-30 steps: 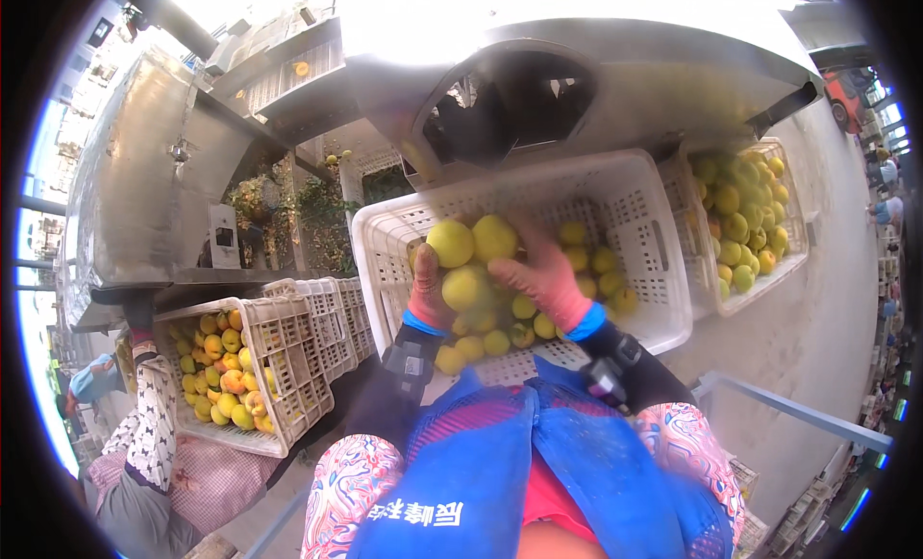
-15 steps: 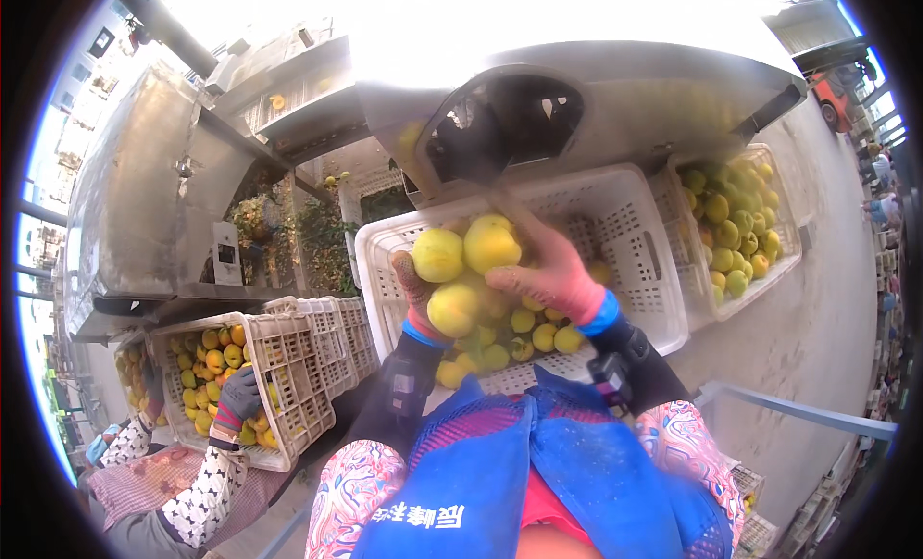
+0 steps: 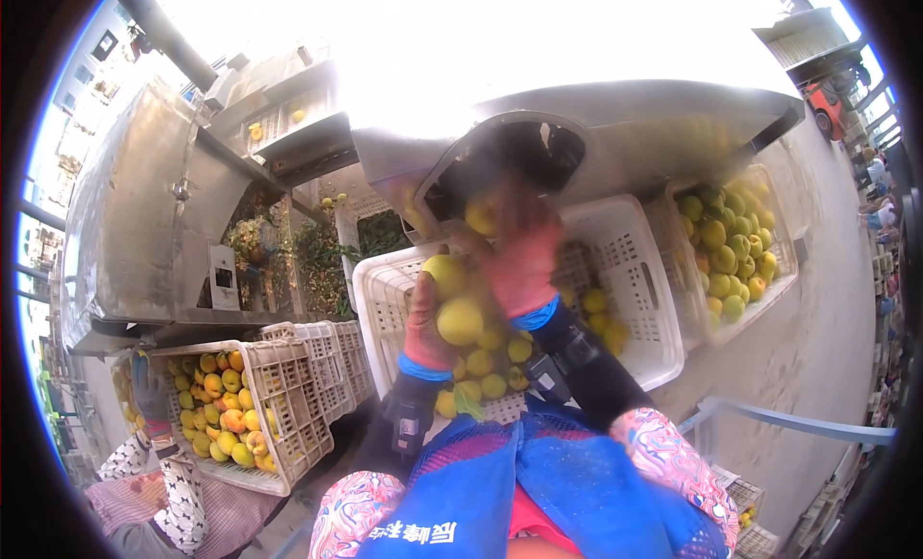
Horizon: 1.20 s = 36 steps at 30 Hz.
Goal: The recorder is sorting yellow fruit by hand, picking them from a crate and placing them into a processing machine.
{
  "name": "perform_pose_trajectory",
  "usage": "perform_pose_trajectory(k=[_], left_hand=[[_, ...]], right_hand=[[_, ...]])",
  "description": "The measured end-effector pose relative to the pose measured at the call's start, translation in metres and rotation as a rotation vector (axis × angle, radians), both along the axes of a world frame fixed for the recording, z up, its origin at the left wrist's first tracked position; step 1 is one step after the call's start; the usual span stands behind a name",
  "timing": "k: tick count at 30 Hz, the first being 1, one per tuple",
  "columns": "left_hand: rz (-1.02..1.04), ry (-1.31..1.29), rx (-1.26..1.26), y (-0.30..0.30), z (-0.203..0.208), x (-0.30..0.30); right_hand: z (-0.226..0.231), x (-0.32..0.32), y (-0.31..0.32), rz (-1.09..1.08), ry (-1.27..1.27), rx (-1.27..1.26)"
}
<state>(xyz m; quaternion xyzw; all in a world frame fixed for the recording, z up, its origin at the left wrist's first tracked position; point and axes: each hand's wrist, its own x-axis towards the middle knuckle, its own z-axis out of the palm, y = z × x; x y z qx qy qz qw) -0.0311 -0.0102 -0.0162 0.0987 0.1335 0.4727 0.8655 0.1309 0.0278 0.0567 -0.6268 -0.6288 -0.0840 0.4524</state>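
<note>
Inside a white perforated crate, my left hand in a pinkish glove curls around the side of a yellow-green peach. Another peach rests above it, at my fingertips. My gloved right hand is stretched forward and blurred, with a yellow peach between its thumb and fingers. That peach is just in front of a dark opening in a metal machine. More peaches lie in the crate below my hands, beside a green leaf.
To the right stands another crate full of peaches. At the left, a co-worker's gloved hand is by a tilted crate of orange-yellow peaches. A blue-grey rail runs at the lower right; metal housing rises ahead.
My right hand has moved forward to the machine's opening with a peach. My left hand stays over the crate, a little lower. The co-worker's hand has left the tilted crate's near side.
</note>
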Motion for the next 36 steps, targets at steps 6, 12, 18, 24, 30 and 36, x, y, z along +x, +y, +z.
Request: perform_pose_trajectory(k=[6, 12, 18, 24, 30, 36], left_hand=[[0.062, -0.006, -0.139, -0.003, 0.030, -0.001], [-0.090, 0.100, -0.060, 0.008, 0.039, 0.007], [-0.279, 0.105, 0.070, 0.027, 0.017, -0.021], [-0.448, 0.156, 0.060, 0.036, 0.052, -0.008], [-0.280, 0.347, -0.023, 0.048, 0.037, -0.008], [-0.260, 0.560, 0.049, 0.035, 0.028, 0.013]], right_hand=[[0.008, -0.015, -0.009, 0.017, 0.068, -0.194], [-0.057, -0.006, 0.054, -0.275, -0.433, -0.097], [0.007, -0.003, -0.010, 0.535, 0.352, -0.170], [0.005, -0.003, -0.036, 0.470, 0.274, -0.144], [-0.004, -0.010, -0.014, 0.079, 0.049, -0.177], [-0.049, 0.005, 0.051, -0.384, -0.588, -0.217]])
